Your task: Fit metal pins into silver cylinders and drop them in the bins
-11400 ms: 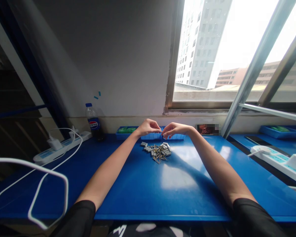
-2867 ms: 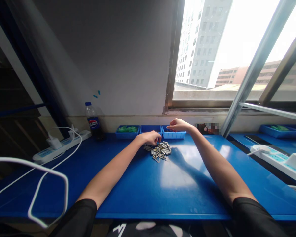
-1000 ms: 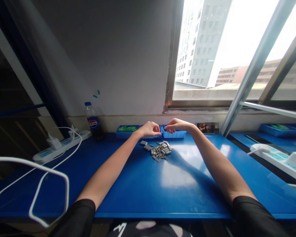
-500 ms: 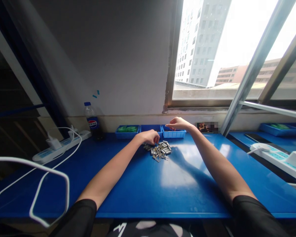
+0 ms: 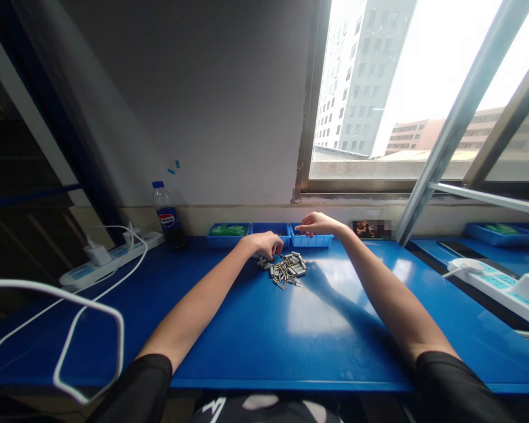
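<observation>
A small heap of grey metal pieces and brass pins (image 5: pixel 285 269) lies on the blue table (image 5: pixel 264 329). My left hand (image 5: pixel 264 244) rests at the heap's left edge, fingers curled down onto the pieces. My right hand (image 5: pixel 316 224) hovers over the right blue tray (image 5: pixel 312 239) at the wall, fingertips pinched together; whatever they hold is too small to make out. A middle blue tray (image 5: pixel 271 228) and a left blue tray with green parts (image 5: pixel 227 233) stand beside it.
A cola bottle (image 5: pixel 166 216) stands left of the trays. A white power strip with a charger and cables (image 5: pixel 110 259) lies at the far left. Another power strip (image 5: pixel 498 286) and a blue tray (image 5: pixel 498 234) are at the right. A phone (image 5: pixel 370 229) leans against the window ledge.
My left hand dropped from beside the right hand down to the heap of parts. My right hand went back over the right tray and stays there.
</observation>
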{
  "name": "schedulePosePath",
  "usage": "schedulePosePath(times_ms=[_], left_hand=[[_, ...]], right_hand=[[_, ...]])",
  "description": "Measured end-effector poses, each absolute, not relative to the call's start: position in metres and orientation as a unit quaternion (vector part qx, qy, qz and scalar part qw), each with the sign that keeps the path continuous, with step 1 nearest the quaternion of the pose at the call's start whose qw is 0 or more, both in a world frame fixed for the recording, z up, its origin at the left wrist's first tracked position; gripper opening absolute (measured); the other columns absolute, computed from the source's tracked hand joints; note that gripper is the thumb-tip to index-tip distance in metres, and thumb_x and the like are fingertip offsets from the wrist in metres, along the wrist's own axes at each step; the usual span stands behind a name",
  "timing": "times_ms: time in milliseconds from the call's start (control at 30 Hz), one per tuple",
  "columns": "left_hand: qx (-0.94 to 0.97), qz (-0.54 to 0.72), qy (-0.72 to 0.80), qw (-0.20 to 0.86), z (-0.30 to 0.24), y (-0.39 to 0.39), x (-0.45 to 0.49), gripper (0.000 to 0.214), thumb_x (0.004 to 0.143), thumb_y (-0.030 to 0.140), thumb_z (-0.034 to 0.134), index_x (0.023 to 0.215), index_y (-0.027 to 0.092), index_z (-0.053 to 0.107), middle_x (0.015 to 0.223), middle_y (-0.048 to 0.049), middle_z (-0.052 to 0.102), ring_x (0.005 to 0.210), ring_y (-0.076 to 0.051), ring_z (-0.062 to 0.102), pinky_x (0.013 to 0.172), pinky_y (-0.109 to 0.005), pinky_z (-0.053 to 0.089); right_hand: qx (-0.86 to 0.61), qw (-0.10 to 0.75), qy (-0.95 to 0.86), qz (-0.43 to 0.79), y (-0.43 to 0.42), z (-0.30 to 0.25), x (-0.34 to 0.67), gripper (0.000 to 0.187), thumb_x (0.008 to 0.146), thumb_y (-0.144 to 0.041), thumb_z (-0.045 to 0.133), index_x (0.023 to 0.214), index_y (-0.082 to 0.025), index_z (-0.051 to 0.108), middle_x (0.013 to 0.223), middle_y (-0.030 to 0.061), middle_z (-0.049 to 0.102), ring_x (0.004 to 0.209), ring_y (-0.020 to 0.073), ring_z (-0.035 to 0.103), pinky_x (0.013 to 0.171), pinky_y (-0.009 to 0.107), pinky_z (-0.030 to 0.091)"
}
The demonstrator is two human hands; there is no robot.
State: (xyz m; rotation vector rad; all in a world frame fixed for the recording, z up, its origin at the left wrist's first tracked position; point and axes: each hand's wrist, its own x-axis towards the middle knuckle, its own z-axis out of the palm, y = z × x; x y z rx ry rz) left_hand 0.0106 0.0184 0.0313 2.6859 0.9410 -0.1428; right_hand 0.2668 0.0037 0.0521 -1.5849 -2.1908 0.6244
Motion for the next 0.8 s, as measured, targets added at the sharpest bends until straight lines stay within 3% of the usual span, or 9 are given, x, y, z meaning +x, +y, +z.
schedulePosePath(times_ms=[200, 367, 500, 633, 800], left_hand=[[0.94, -0.023, 0.297, 0.168, 0.027, 0.02, 0.012, 0.036, 0.062, 0.004, 0.068, 0.095, 0.018, 0.075, 0.084, -0.0017, 0.075, 0.071, -0.015, 0.066, 0.062, -0.02, 0.047], [0.925, 0.121, 0.241, 0.267, 0.03, 0.025, 0.011, 0.034, 0.068, 0.007, 0.067, 0.099, 0.015, 0.076, 0.087, -0.0035, 0.076, 0.079, -0.014, 0.07, 0.072, -0.02, 0.053], [0.886, 0.23, 0.214, 0.342, 0.033, 0.027, 0.014, 0.018, 0.072, 0.017, 0.074, 0.089, 0.011, 0.077, 0.086, -0.0065, 0.077, 0.083, -0.017, 0.073, 0.08, -0.025, 0.057], [0.846, 0.302, 0.216, 0.382, 0.034, 0.027, 0.015, 0.023, 0.069, 0.025, 0.083, 0.083, 0.009, 0.074, 0.083, -0.0081, 0.076, 0.08, -0.017, 0.073, 0.08, -0.028, 0.058], [0.843, 0.303, 0.219, 0.386, 0.032, 0.029, 0.014, 0.026, 0.067, 0.027, 0.086, 0.081, 0.009, 0.073, 0.079, -0.0075, 0.075, 0.076, -0.016, 0.072, 0.076, -0.027, 0.058]], right_hand=[[-0.539, 0.166, -0.79, 0.241, 0.004, 0.051, 0.265, 0.053, 0.08, -0.071, 0.07, 0.077, -0.018, 0.07, 0.076, 0.008, 0.076, 0.072, 0.0207, 0.071, 0.067, 0.029, 0.054], [-0.517, 0.153, -0.797, 0.273, 0.006, 0.052, 0.266, 0.051, 0.078, -0.067, 0.074, 0.083, -0.016, 0.074, 0.078, 0.0093, 0.076, 0.073, 0.0215, 0.071, 0.066, 0.029, 0.055], [-0.47, 0.099, -0.805, 0.348, 0.004, 0.053, 0.265, 0.051, 0.073, -0.059, 0.082, 0.097, -0.015, 0.079, 0.084, 0.0086, 0.078, 0.081, 0.0225, 0.073, 0.069, 0.028, 0.055], [-0.418, 0.063, -0.808, 0.411, -0.001, 0.053, 0.26, 0.054, 0.073, -0.056, 0.084, 0.111, -0.018, 0.08, 0.094, 0.0076, 0.079, 0.091, 0.0232, 0.074, 0.075, 0.029, 0.056], [-0.411, 0.098, -0.797, 0.433, -0.009, 0.058, 0.252, 0.051, 0.078, -0.063, 0.078, 0.101, -0.017, 0.081, 0.099, 0.009, 0.08, 0.093, 0.0221, 0.073, 0.081, 0.03, 0.056]])
